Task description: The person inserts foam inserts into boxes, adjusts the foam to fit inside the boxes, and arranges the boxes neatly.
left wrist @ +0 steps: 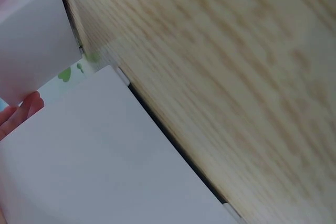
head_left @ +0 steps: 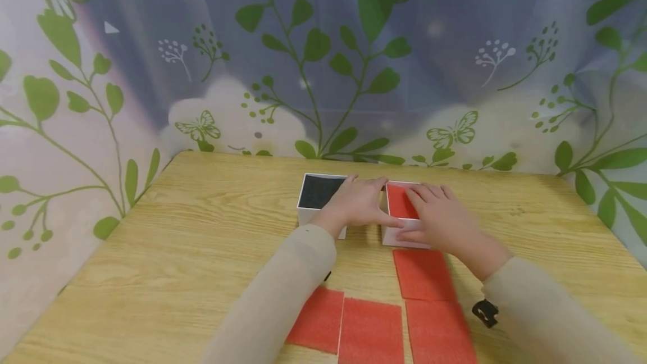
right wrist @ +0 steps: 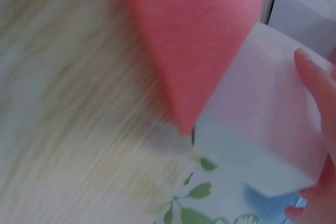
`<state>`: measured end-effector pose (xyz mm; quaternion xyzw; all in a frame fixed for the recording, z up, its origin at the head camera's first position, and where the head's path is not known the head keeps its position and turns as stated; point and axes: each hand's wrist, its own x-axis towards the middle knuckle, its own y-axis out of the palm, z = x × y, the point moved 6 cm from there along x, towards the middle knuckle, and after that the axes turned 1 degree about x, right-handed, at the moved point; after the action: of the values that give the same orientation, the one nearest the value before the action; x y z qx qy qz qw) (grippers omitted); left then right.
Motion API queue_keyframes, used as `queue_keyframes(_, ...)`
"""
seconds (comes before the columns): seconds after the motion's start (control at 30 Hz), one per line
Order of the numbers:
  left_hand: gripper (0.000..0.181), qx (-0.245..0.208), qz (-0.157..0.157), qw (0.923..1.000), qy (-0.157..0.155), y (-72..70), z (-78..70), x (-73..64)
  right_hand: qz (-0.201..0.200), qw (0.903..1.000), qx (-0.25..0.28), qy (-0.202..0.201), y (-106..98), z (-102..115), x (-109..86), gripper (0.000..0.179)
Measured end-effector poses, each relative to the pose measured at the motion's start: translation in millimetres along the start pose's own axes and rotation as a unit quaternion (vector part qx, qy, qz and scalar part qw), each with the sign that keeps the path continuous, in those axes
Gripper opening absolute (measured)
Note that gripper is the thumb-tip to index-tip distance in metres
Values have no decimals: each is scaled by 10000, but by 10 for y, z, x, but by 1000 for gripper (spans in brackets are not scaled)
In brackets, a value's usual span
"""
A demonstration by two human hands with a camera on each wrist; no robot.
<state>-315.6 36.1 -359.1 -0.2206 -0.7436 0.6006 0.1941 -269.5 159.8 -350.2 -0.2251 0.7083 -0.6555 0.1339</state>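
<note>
A white box with a red felt-like piece at its open top stands near the back of the table. My left hand grips its left side, thumb at the front rim and fingers toward the back corner. Over its right side, my right hand holds the box, with fingertips above the red piece. The right thumb lies against the white front wall in the right wrist view. Left of it stands a second white box with a black top surface, partly behind my left hand.
Several red square pieces lie flat on the wooden table, in front of the boxes and between my forearms. One red square lies just before the red-topped box. A printed leafy curtain hangs behind the table's back edge.
</note>
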Motion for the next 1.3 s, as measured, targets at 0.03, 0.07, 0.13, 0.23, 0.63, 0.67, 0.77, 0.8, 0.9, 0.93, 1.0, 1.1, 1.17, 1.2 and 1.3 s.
queue_keyframes(0.03,102,5,4,10000,-19,-3,9,-4,-23,9999,93,-136,-6,43,33,95)
queue_keyframes(0.07,102,7,-4,10000,-28,-6,17,-8,-59,9994,222,-262,-12,82,63,95)
queue_keyframes(0.13,101,-40,-8,10000,-25,-11,21,-15,-186,9976,429,-516,-24,148,109,96)
queue_keyframes(0.23,99,-137,-18,9999,41,-22,8,-24,-298,9954,638,-648,-22,192,146,98)
queue_keyframes(0.63,99,-97,26,9999,5,-4,16,-16,-357,9919,863,-858,-9,246,59,87)
queue_keyframes(0.67,99,-77,30,10000,7,-5,12,-12,-342,9922,869,-821,-17,253,31,84)
queue_keyframes(0.77,96,2,57,10000,-7,-13,1,-9,-349,9928,878,-741,-51,284,-53,76)
queue_keyframes(0.8,94,14,60,10000,-6,-16,-2,-6,-352,9929,889,-707,-59,292,-77,74)
queue_keyframes(0.9,91,32,80,10000,-21,-12,-4,4,-380,9926,949,-656,-67,307,-118,72)
queue_keyframes(0.93,91,35,87,10000,-28,-9,-3,6,-388,9925,966,-648,-66,309,-124,72)
queue_keyframes(1.0,90,38,103,9999,-49,-1,3,9,-396,9921,988,-658,-59,314,-125,71)
queue_keyframes(1.1,90,44,129,9999,-87,4,10,7,-420,9916,1006,-694,-55,318,-121,70)
queue_keyframes(1.17,90,21,147,9998,-91,4,10,5,-446,9912,1026,-705,-61,318,-126,69)
queue_keyframes(1.2,90,16,150,9998,-89,4,11,6,-477,9909,1031,-715,-67,319,-131,67)
queue_keyframes(1.3,90,4,144,9999,-89,0,12,6,-597,9896,1083,-733,-87,324,-146,62)
